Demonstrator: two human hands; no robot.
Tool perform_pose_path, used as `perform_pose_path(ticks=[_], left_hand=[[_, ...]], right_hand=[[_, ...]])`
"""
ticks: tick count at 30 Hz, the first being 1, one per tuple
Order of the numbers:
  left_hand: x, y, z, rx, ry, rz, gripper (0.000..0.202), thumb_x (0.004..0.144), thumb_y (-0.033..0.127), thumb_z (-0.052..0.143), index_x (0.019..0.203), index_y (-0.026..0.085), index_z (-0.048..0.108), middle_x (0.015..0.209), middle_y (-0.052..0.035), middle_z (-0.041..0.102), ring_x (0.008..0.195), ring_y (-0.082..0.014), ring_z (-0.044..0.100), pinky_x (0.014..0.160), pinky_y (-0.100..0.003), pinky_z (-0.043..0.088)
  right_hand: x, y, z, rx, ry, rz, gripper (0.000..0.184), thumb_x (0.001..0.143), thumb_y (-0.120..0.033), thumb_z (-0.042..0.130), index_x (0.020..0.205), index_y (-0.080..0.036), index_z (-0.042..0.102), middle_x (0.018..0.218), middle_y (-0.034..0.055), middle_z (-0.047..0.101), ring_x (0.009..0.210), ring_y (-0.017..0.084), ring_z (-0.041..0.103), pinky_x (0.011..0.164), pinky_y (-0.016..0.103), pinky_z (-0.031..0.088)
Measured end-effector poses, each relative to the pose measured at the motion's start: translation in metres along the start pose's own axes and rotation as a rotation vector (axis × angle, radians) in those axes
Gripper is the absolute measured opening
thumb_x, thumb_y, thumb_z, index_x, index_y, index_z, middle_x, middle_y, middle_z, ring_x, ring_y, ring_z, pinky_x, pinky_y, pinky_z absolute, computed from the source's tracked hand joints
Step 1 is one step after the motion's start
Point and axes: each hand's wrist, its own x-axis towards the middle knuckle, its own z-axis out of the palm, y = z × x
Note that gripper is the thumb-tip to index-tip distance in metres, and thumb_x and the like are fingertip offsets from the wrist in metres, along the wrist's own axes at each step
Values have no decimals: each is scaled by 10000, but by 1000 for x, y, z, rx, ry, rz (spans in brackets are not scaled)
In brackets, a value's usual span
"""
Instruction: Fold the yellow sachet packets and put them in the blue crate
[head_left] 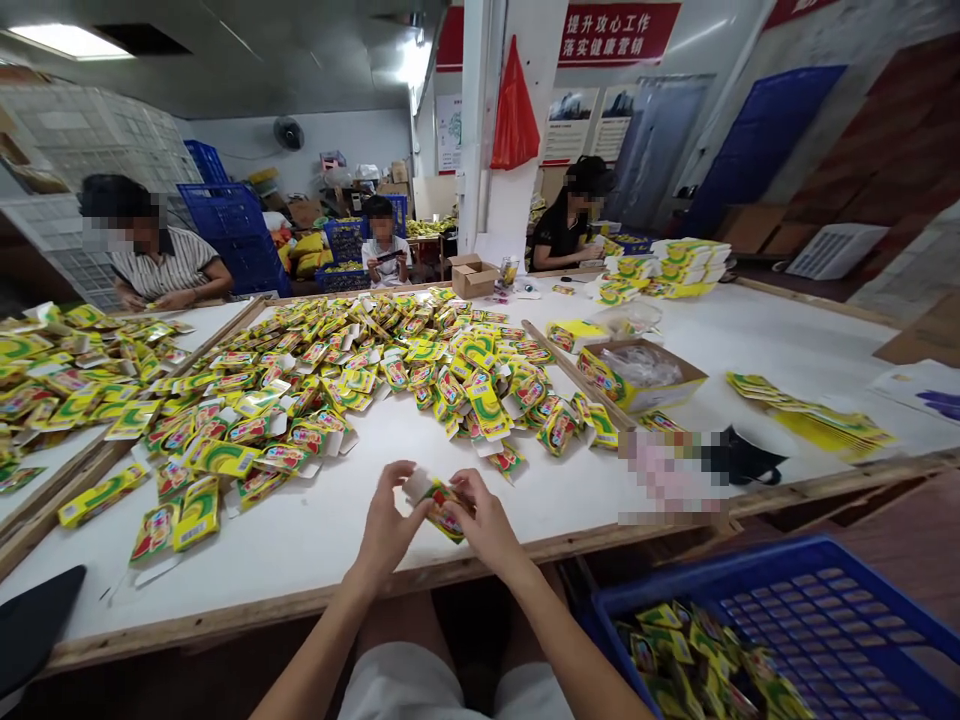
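A small yellow-and-green printed carton is held between my two hands, just over the front edge of the white table. My left hand grips its left end, where a white flap sticks up. My right hand has its fingers and thumb closed on the right end. What is inside the carton cannot be seen. Beyond my hands lies a wide heap of similar cartons, many with white end flaps standing open. Two cartons lie apart at the near left.
A blue plastic crate holding cartons stands low at my right. An open box with clear plastic bags, flat yellow sheets and a black item lie right. Wooden strips divide the table. Several people sit around it.
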Motion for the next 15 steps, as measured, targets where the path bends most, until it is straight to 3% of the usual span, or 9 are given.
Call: perform_pose_path(ticks=[2, 6, 9, 11, 15], left_hand=[[-2, -4, 2, -136, 47, -62, 422, 739, 274, 690, 1093, 230, 464, 1135, -69, 562, 1006, -214, 598, 865, -366, 485], [-14, -17, 14, -261, -163, -166, 317, 817, 313, 611, 1094, 226, 486, 1006, -40, 600, 855, -175, 639, 753, -323, 529], [-18, -19, 20, -223, -212, -137, 326, 824, 305, 602, 1130, 223, 528, 988, -40, 628, 830, -169, 627, 779, -329, 519], [-18, -17, 21, -205, -275, -114, 252, 829, 312, 597, 1057, 204, 596, 962, -50, 656, 861, -185, 623, 822, -343, 507], [-13, -13, 25, -240, -259, -86, 215, 847, 352, 567, 947, 187, 663, 968, -76, 662, 959, -217, 614, 863, -350, 494]], right_hand=[[-4, 14, 5, 198, 114, 42, 242, 787, -236, 561, 975, -262, 412, 921, 23, 646, 851, 200, 673, 754, 334, 537], [-16, 31, 14, 342, 193, 54, 325, 767, -235, 575, 1022, -270, 378, 1026, 42, 625, 903, 190, 672, 790, 329, 546], [-21, 30, 9, 274, 134, 37, 336, 789, -231, 561, 1091, -262, 418, 1055, 52, 630, 931, 187, 662, 836, 330, 531], [-19, 25, 1, 180, 60, 30, 264, 819, -250, 541, 1076, -249, 481, 991, 39, 649, 883, 184, 665, 805, 318, 536], [-4, 16, -13, -40, 48, -45, 100, 841, -279, 533, 870, -216, 605, 885, 38, 662, 860, 199, 642, 798, 328, 518]])
